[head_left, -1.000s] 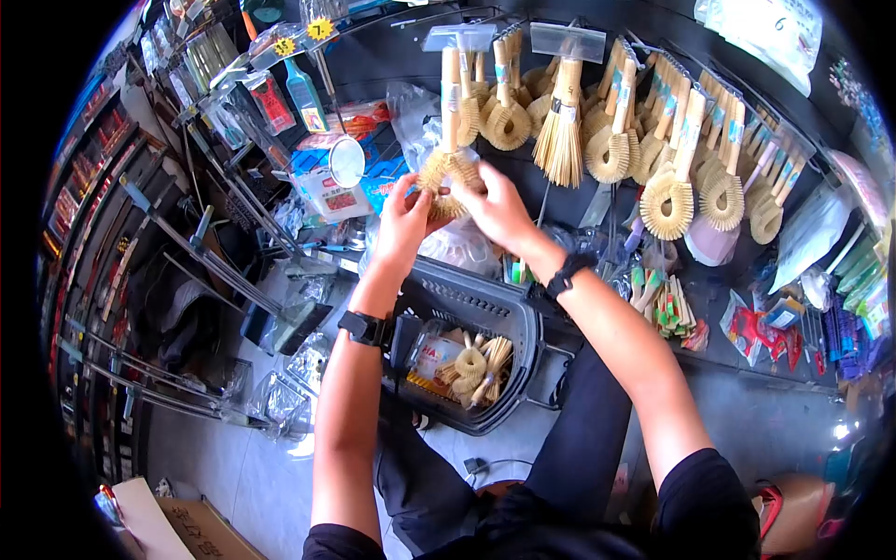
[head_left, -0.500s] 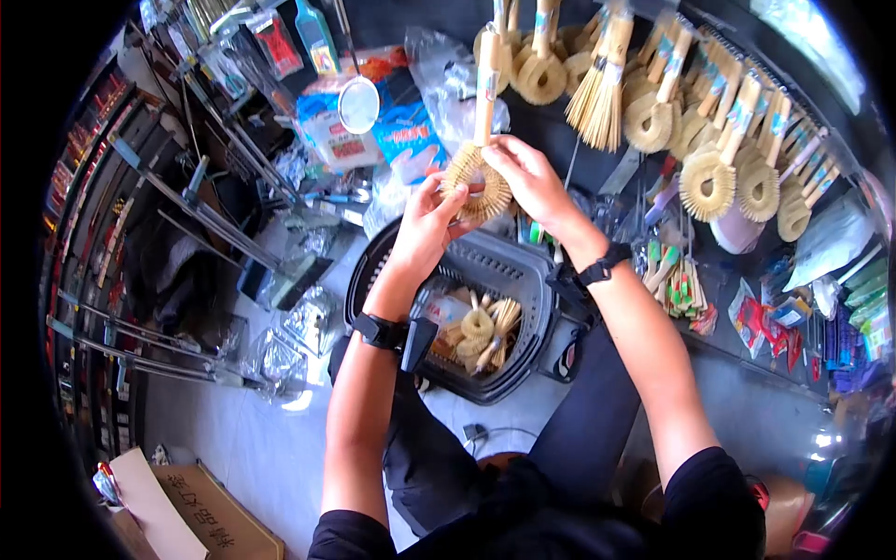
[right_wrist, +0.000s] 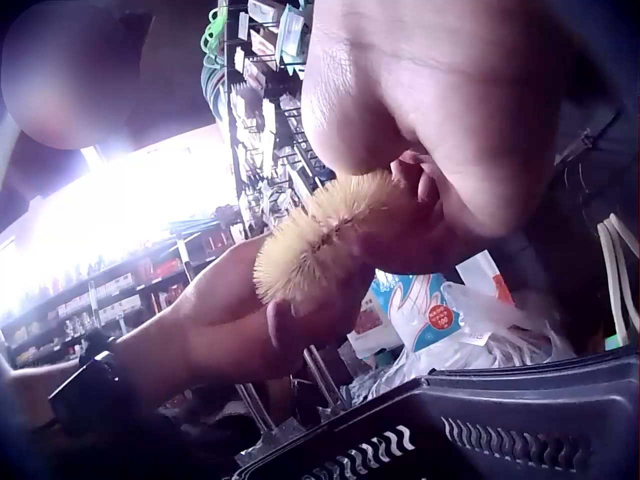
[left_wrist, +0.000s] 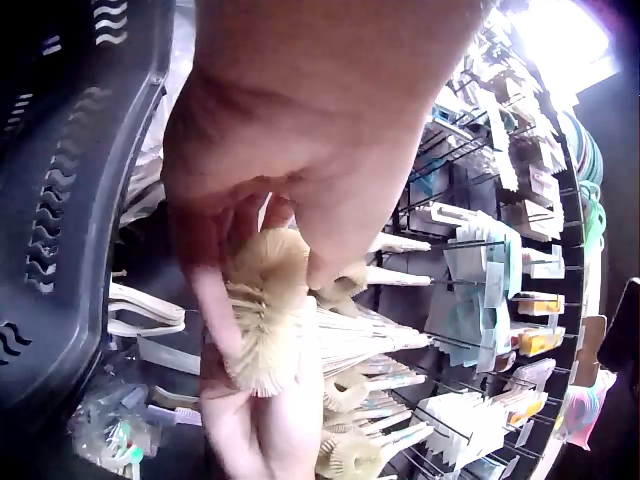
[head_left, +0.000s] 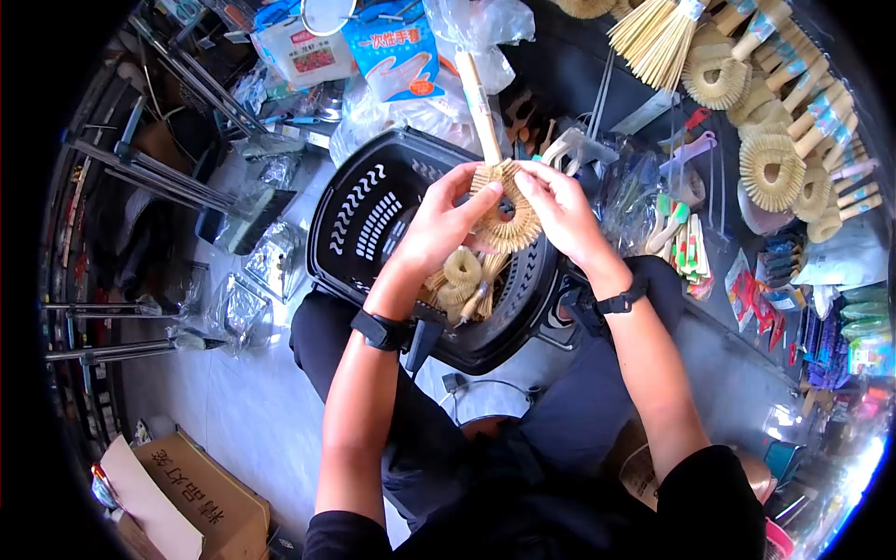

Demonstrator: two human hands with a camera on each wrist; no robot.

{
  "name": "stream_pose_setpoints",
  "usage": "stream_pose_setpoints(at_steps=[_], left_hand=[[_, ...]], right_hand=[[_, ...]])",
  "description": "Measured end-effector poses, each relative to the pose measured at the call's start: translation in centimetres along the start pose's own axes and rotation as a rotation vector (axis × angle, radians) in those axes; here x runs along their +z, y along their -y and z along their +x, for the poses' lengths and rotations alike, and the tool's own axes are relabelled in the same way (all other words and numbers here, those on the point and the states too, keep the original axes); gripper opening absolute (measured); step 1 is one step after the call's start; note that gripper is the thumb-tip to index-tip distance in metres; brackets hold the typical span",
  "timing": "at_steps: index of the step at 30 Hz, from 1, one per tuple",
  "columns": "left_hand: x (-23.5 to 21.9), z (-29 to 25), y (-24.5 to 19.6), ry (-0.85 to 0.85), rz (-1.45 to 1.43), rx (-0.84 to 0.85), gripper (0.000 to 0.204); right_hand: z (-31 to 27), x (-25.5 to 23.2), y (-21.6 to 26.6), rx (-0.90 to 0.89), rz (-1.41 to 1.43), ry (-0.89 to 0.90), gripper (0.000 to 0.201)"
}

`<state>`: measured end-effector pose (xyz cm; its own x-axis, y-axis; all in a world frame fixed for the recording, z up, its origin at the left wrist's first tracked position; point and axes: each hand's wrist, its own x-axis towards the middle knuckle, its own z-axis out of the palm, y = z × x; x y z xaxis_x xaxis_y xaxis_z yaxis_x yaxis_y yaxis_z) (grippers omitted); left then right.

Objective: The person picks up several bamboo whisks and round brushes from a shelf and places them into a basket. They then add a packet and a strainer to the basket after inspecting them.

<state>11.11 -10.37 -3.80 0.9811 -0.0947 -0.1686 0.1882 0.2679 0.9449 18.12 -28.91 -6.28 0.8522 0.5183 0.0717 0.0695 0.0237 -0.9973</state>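
Note:
A round-headed scrub brush [head_left: 513, 235] with tan bristles around a looped head is held in both hands over the basket. Its pale wooden handle, bearing a label, points up and away. My left hand [head_left: 439, 219] pinches the left side of the head, thumb on top of the bristles. From the other side my right hand [head_left: 563, 213] grips the head near the base of the handle. Bristles [left_wrist: 268, 310] show between the fingers in the left wrist view. Below the hands, the black plastic basket [head_left: 327, 219] contains more brushes [head_left: 461, 268] like it.
More scrub brushes [head_left: 773, 173] hang in rows at the right, beside a bamboo-strip whisk [head_left: 649, 42]. A blue glove packet [head_left: 397, 56] and clear bags are behind the basket. Metal rack arms [head_left: 159, 177] jut out at left. An opened cardboard box [head_left: 201, 495] stands at lower left.
Both hands have brought the scrub brush down and away from the hanging rows, over the basket. The head view has tilted downward, and the brush's handle now leans left.

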Motion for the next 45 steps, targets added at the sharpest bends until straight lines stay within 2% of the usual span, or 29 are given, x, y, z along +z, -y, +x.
stream_pose_setpoints(at_steps=[3,6,9,12,15,17,20,25,26,30,33,34,38,41,45], left_hand=[[-0.1,0.0,0.4,-0.044,0.007,0.020,0.041],[-0.5,0.7,1.6,-0.157,0.082,0.124,0.034],[-0.3,0.5,1.7,-0.153,0.095,0.128,0.031],[0.2,0.0,2.3,-0.126,0.142,0.127,0.037],[1.2,-0.5,2.2,-0.047,0.154,0.130,0.051],[1.2,-0.3,2.7,-0.027,0.218,0.192,0.051],[0.2,0.7,3.8,-0.046,0.211,0.249,0.048],[-0.1,1.1,3.3,-0.101,0.112,0.209,0.035],[-0.3,1.2,3.4,-0.115,0.097,0.197,0.034],[-0.1,1.5,4.1,-0.156,0.124,0.290,0.029],[0.1,1.5,4.4,-0.241,0.222,0.328,0.031],[0.2,1.4,4.4,-0.280,0.308,0.351,0.035],[0.9,0.7,4.3,-0.255,0.281,0.326,0.041],[0.2,1.1,4.5,-0.217,0.303,0.278,0.034],[0.6,0.8,3.8,-0.252,0.392,0.288,0.030]], right_hand=[[0.1,0.3,0.1,-0.052,-0.043,-0.040,0.028],[-0.1,0.3,0.5,-0.095,-0.090,-0.120,0.025],[-0.4,0.3,-0.2,-0.136,-0.031,-0.158,0.017],[-0.7,0.3,-1.6,-0.181,-0.007,-0.183,0.016],[-1.2,0.9,-1.8,-0.209,-0.043,-0.232,0.026],[-1.7,1.2,-1.4,-0.181,-0.062,-0.220,0.030],[-1.6,0.9,-1.8,-0.146,-0.052,-0.078,0.035],[-1.2,1.1,-1.4,-0.107,-0.067,-0.157,0.032],[-0.8,1.2,-1.9,-0.165,-0.085,-0.204,0.032],[0.0,1.8,-1.4,-0.203,0.003,-0.195,0.031],[-1.3,1.8,0.2,0.063,0.044,-0.071,0.031],[-1.2,2.0,-0.5,0.012,0.003,-0.097,0.031],[-1.2,1.4,-1.3,0.024,-0.035,-0.142,0.030],[-1.3,1.2,-0.8,-0.034,-0.116,-0.188,0.027],[-1.1,0.9,-1.3,-0.080,-0.089,-0.171,0.027]])
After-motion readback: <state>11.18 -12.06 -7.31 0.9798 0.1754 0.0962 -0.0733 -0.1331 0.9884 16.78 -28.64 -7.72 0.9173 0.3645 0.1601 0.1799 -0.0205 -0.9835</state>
